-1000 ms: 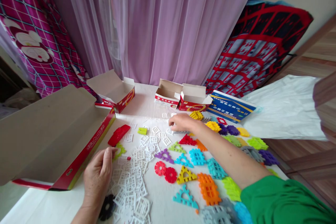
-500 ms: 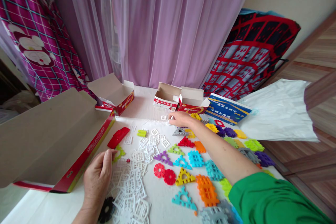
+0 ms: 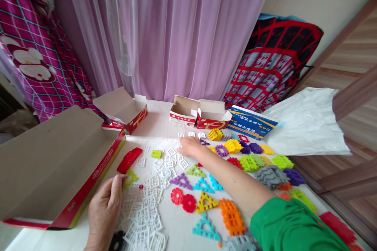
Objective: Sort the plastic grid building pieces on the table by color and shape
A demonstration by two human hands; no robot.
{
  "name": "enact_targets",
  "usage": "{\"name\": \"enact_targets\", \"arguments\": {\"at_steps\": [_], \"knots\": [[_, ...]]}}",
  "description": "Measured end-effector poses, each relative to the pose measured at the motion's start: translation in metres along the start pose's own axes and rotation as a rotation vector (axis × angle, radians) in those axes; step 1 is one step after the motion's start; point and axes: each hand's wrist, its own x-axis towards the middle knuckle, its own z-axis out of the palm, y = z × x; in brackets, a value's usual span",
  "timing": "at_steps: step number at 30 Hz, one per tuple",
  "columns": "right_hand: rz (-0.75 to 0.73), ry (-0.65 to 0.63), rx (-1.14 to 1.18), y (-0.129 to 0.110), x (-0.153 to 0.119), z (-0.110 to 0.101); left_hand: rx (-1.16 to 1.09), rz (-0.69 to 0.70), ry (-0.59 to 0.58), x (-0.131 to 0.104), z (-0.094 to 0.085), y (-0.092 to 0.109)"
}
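My right hand [image 3: 190,147] is stretched over the table, its fingers at a small white window piece [image 3: 179,146] just in front of a short row of white pieces [image 3: 191,134]. My left hand [image 3: 106,200] rests closed at the table's left, beside a lime green piece [image 3: 130,178]; whatever its fingers hold is hidden. Between the hands spreads a pile of white lattice pieces [image 3: 144,211]. A red piece [image 3: 129,159] and a small lime piece [image 3: 156,153] lie beyond my left hand.
A large open box [image 3: 59,164] stands at the left, with a smaller open box [image 3: 129,113] behind it. Two small boxes [image 3: 184,111] and a blue box [image 3: 251,122] are at the back. Colourful plastic pieces [image 3: 232,215] cover the right side.
My right hand has moved back toward me from the row of white pieces, which now shows more fully. The camera view has shifted slightly; my left hand remains closed near the lime piece.
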Motion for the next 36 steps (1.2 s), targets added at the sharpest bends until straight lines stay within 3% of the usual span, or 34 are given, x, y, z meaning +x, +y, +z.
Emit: {"name": "enact_targets", "arguments": {"at_steps": [4,10,16,20,31,36], "knots": [[-0.096,-0.052,-0.068,0.01,-0.002,-0.007,0.003,0.017,0.013,0.0,0.001,0.001],[-0.18,0.028,-0.166,0.018,0.001,-0.005,-0.004,0.042,0.015,-0.002,0.0,0.002],[-0.043,0.159,-0.154,0.078,0.019,-0.019,0.003,0.074,0.018,-0.002,-0.001,0.007],[-0.058,0.136,-0.171,0.106,0.032,-0.026,0.028,0.064,0.01,-0.002,-0.002,0.008],[-0.106,0.082,-0.173,0.09,0.049,-0.014,0.022,0.07,0.014,-0.002,-0.002,0.007],[-0.076,0.064,-0.126,0.093,0.05,-0.014,0.022,0.08,0.009,-0.003,-0.002,0.009]]}}
